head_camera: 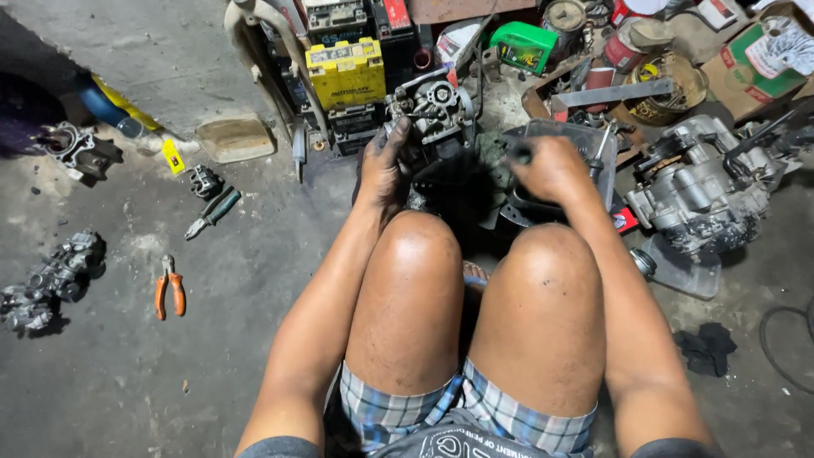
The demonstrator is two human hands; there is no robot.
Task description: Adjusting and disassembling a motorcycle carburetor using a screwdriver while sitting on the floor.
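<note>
1. The engine block lies on the concrete floor to the right of the right hand, apart from it and untouched
2. The stack of batteries, topped by a yellow battery, stands just beyond the left hand, slightly to its left
3. The carburetor sits between the knees and the batteries; the left hand, black with grease, grasps its near left side, fingers wrapped up around the body
4. It looks partly stripped: its top fittings stand exposed and more carburetor parts lie well off to the left of the left hand, so the work seems midway, with cleaning or reassembly left
5. The right hand is clenched around a dark tool handle, held just right of the carburetor over a dark tray; the tool's tip is hidden
6. Orange-handled pliers and green-handled pliers lie unused, well left of the left hand
</note>
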